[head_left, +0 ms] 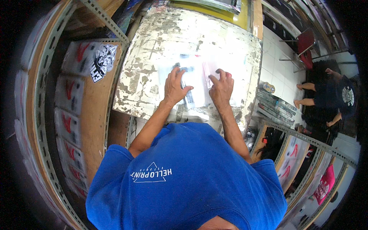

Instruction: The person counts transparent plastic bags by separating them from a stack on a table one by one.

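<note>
A pale, see-through bundle (196, 85), perhaps plastic packs or sheets, lies in front of me on a worn white tabletop (143, 50). Dark print shows on its left part, while pinkish edges (209, 72) run along its right. My left hand (176, 87) rests over the left side, fingers apart and thumb stretched toward the middle. Along the pinkish side is my right hand (221, 87), its bent fingers spread and touching or just above the edge. Glare washes out the bundle's outline, so how many layers it has cannot be told.
Metal-framed shelves hold flat wrapped packs (69, 92) on the left, and another rack (306, 142) stands at lower right. A yellow-framed panel (230, 17) lies beyond the table. A red chair (305, 48) and another person in dark clothes (337, 92) are at right.
</note>
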The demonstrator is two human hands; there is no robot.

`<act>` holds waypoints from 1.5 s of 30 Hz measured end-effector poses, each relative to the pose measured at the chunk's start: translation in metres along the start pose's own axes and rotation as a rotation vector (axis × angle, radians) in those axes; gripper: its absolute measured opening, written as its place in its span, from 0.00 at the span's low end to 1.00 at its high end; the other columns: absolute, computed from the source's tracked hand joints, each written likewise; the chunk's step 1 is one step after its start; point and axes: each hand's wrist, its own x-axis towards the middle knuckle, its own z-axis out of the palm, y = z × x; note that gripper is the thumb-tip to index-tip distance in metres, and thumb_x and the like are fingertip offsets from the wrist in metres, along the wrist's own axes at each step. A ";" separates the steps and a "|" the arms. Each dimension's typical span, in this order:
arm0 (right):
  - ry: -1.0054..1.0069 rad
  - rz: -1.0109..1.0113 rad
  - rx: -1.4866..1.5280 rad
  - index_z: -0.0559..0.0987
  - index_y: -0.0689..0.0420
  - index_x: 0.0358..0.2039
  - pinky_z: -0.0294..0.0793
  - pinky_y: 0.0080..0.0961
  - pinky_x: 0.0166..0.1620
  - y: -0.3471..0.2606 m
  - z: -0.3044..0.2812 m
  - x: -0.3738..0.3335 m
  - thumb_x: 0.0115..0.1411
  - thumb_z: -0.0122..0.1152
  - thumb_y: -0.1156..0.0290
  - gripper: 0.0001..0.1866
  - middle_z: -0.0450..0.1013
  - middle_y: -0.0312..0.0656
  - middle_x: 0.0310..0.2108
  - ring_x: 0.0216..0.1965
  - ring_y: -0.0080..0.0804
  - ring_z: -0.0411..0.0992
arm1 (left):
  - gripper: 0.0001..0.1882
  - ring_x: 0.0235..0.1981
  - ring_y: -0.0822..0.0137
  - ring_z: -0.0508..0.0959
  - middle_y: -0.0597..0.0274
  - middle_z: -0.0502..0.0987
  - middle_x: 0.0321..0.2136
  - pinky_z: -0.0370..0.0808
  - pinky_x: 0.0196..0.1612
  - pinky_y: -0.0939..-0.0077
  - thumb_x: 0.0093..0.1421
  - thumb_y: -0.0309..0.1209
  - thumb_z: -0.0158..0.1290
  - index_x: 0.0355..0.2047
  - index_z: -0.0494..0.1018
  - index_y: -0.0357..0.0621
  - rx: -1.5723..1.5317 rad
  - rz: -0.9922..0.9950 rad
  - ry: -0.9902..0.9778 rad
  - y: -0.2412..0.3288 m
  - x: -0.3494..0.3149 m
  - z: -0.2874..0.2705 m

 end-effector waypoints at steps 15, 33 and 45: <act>-0.180 0.146 0.013 0.76 0.57 0.33 0.75 0.38 0.34 -0.010 0.040 -0.017 0.49 0.64 0.70 0.10 0.69 0.48 0.35 0.34 0.46 0.73 | 0.39 0.56 0.48 0.66 0.48 0.63 0.57 0.66 0.58 0.57 0.41 0.41 0.70 0.53 0.70 0.39 0.035 -0.002 -0.012 -0.002 -0.001 0.004; -0.456 0.610 0.677 0.76 0.67 0.43 0.74 0.39 0.42 -0.027 0.037 0.021 0.55 0.60 0.64 0.20 0.77 0.56 0.36 0.36 0.47 0.76 | 0.39 0.58 0.52 0.67 0.48 0.65 0.57 0.66 0.59 0.61 0.48 0.38 0.67 0.57 0.64 0.38 -0.203 -0.036 0.045 -0.012 -0.001 0.004; -0.243 0.030 0.162 0.72 0.62 0.53 0.74 0.35 0.44 -0.067 0.008 0.006 0.51 0.66 0.72 0.28 0.68 0.50 0.51 0.46 0.46 0.71 | 0.28 0.43 0.62 0.79 0.53 0.78 0.41 0.77 0.46 0.68 0.62 0.46 0.55 0.51 0.68 0.33 -1.094 -0.670 0.024 -0.029 0.006 -0.063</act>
